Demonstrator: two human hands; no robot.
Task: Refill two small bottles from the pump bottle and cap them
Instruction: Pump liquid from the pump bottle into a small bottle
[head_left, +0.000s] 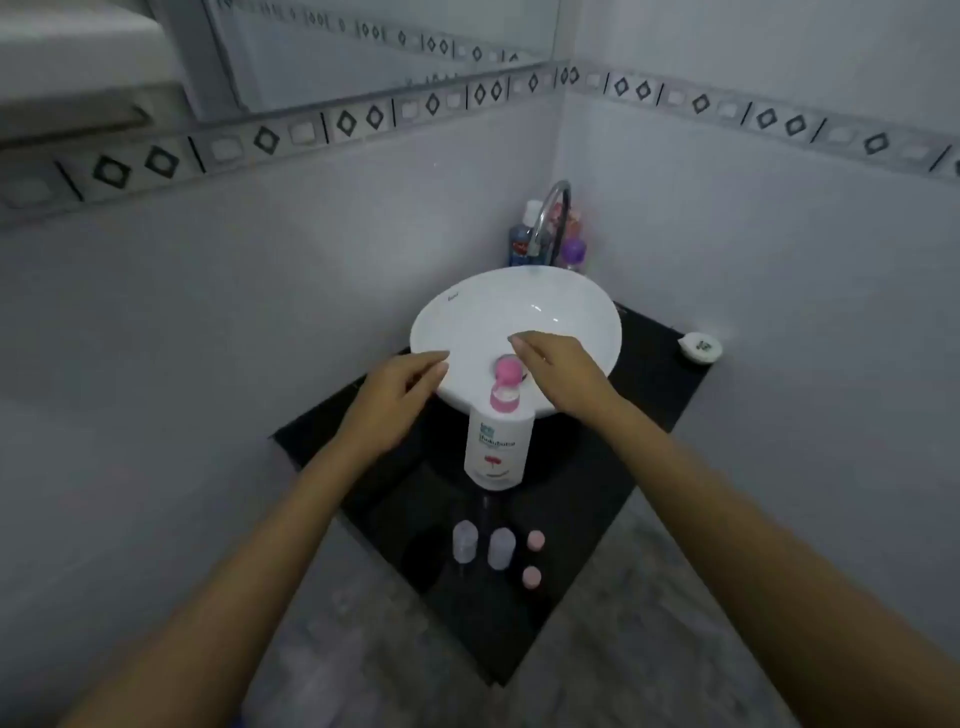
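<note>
A white pump bottle (497, 447) with a pink pump head (506, 371) stands on the black counter (587, 499), in front of the basin. Two small clear bottles, one on the left (464, 540) and one on the right (501, 546), stand uncapped near the counter's front corner. Two pink caps lie right of them, one farther (535, 540) and one nearer (531, 577). My left hand (400, 395) hovers left of the pump with fingers apart, holding nothing. My right hand (556, 364) hovers just right of the pump head, fingers apart, apparently not touching it.
A white round basin (467, 322) sits on the counter in the tiled corner, with a chrome tap (550, 213) behind it. Several toiletry bottles (522, 239) stand around the tap. A small white dish (700, 348) rests at the counter's right corner.
</note>
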